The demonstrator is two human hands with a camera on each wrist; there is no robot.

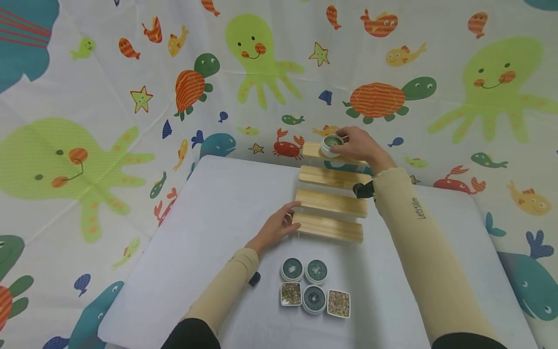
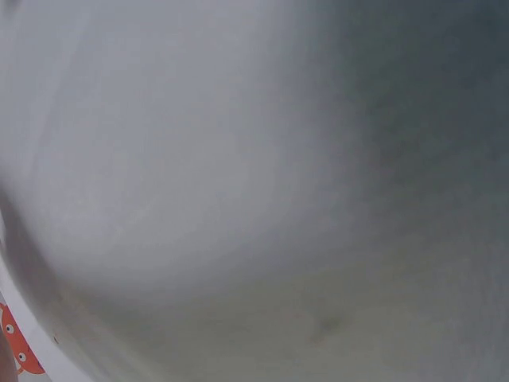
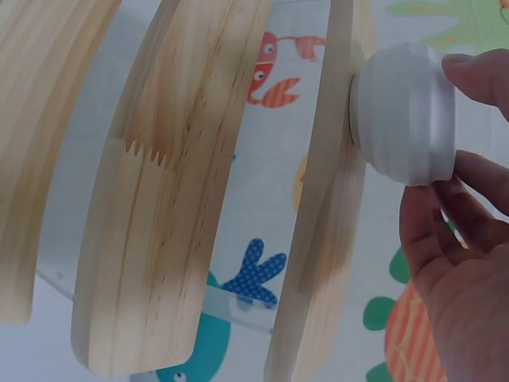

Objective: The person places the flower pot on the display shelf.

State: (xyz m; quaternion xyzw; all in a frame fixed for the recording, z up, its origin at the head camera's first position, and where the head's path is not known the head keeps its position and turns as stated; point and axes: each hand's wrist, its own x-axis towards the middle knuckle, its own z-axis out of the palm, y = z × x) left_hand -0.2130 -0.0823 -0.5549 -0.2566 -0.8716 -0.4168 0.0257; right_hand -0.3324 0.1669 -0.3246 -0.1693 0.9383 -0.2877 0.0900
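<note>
A small white round pot [image 1: 331, 146] with a green top rests on the highest slat of a stepped wooden rack [image 1: 333, 177]. My right hand [image 1: 360, 146] holds it between thumb and fingers; in the right wrist view the pot's ribbed white wall [image 3: 404, 114] meets the slat [image 3: 330, 187]. At the rack's left end, my left hand [image 1: 274, 228] grips the lower slats, thumb on the lowest and fingers on the one above. The left wrist view is too blurred to show that hand.
In front of the rack stand several white containers: round pots [image 1: 314, 298] with dark green tops and square ones [image 1: 338, 304] with brownish, grainy contents. The white tabletop [image 1: 183, 271] carries all of this. Behind hangs a cloth [image 1: 279, 58] printed with sea animals.
</note>
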